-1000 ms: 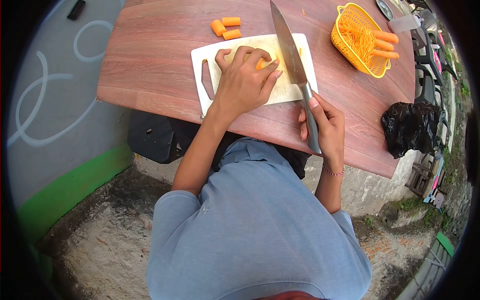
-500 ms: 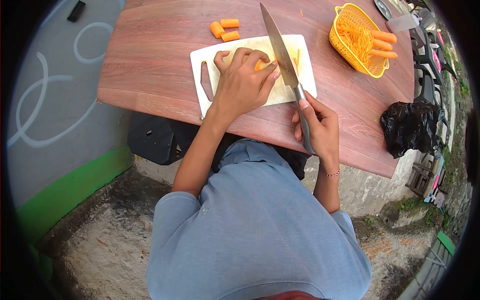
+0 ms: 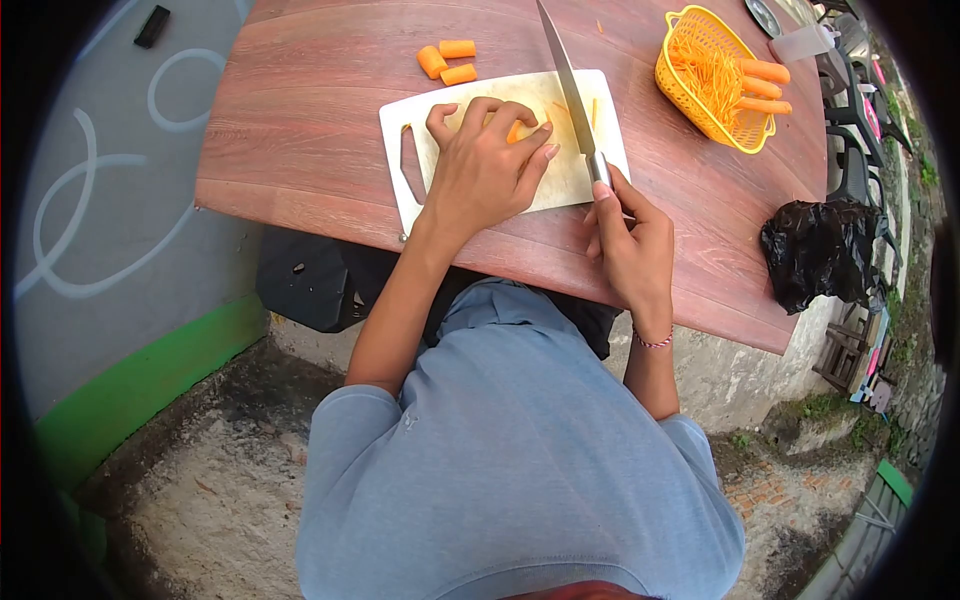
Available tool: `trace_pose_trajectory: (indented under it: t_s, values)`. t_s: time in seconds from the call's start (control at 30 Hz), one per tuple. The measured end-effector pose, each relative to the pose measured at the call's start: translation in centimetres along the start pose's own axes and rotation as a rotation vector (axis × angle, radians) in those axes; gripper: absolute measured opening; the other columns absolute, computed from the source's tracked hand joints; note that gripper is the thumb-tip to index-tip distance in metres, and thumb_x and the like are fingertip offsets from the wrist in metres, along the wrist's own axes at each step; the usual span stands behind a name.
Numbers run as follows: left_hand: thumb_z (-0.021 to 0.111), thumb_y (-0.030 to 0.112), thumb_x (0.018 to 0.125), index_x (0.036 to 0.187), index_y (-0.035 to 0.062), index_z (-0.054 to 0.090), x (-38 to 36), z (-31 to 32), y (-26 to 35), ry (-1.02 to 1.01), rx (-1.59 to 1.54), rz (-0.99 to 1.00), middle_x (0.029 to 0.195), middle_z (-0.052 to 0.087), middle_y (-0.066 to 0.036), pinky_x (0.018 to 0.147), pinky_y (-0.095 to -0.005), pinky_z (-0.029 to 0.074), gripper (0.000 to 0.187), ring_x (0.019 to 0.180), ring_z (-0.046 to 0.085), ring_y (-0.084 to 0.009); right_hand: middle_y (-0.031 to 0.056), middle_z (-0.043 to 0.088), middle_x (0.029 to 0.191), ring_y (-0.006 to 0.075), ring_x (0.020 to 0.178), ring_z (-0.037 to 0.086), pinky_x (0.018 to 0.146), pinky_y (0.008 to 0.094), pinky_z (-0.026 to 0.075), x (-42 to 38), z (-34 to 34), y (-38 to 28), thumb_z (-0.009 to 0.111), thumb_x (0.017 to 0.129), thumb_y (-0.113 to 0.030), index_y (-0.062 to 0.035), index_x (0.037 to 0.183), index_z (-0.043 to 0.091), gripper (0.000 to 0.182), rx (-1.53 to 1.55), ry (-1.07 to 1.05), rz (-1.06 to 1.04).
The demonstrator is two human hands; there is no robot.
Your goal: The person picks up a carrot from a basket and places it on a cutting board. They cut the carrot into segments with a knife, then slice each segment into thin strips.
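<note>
My right hand [image 3: 636, 240] is wrapped round the handle of a long kitchen knife [image 3: 567, 75], its blade pointing away from me over the right part of a white cutting board [image 3: 410, 205]. On the board, the fingers of my left hand [image 3: 487, 165] curl over a piece of carrot [image 3: 515, 131], which shows only partly between them. Thin carrot strips [image 3: 596, 112] lie by the blade on the right side. Just beyond the board's far left edge sit three short carrot chunks [image 3: 458, 73].
A yellow basket [image 3: 697, 112] holds shredded carrot [image 3: 708, 75] and three peeled carrots [image 3: 765, 88] at the back right of the wooden table [image 3: 300, 120]. A black plastic bag [image 3: 820, 255] rests at the right edge. A translucent bottle [image 3: 800, 44] lies beyond the basket.
My right hand has shifted the knife slightly, its blade now a little farther right and away from my left fingers. My left hand has stayed in place on the carrot.
</note>
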State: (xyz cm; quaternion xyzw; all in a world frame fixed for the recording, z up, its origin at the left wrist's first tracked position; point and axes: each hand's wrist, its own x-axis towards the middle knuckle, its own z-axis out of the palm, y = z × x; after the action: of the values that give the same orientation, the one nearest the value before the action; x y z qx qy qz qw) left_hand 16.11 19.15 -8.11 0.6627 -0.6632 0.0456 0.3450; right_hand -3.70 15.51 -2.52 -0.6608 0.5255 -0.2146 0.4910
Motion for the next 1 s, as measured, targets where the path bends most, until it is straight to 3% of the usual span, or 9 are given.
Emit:
trace_pose_trajectory:
  t_s: [0.73,1.0]
  values:
    - [0.068,0.029,0.101,0.115,0.0152,0.084,0.0,0.0,-0.1,-0.011,-0.023,-0.011,0.115,0.071,0.002,0.103,-0.0532,0.025,0.026,0.116,0.058,-0.0195,0.0025,0.066,0.073,0.0072,0.056,0.059,0.054,0.0268,0.049,-0.8,0.6,0.8,0.063,0.110,-0.020,-0.0011,0.147,0.063,0.042,0.185,-0.076,0.029]
    - [0.068,0.029,0.101,0.114,0.0151,0.084,0.0,0.0,-0.1,-0.016,-0.022,-0.014,0.114,0.071,0.003,0.103,-0.0534,0.025,0.026,0.115,0.058,-0.0194,0.0023,0.064,0.068,0.0072,0.055,0.059,0.053,0.0277,0.049,-0.7,0.4,0.7,0.063,0.109,-0.020,-0.0017,0.146,0.065,0.041,0.086,-0.069,0.019]
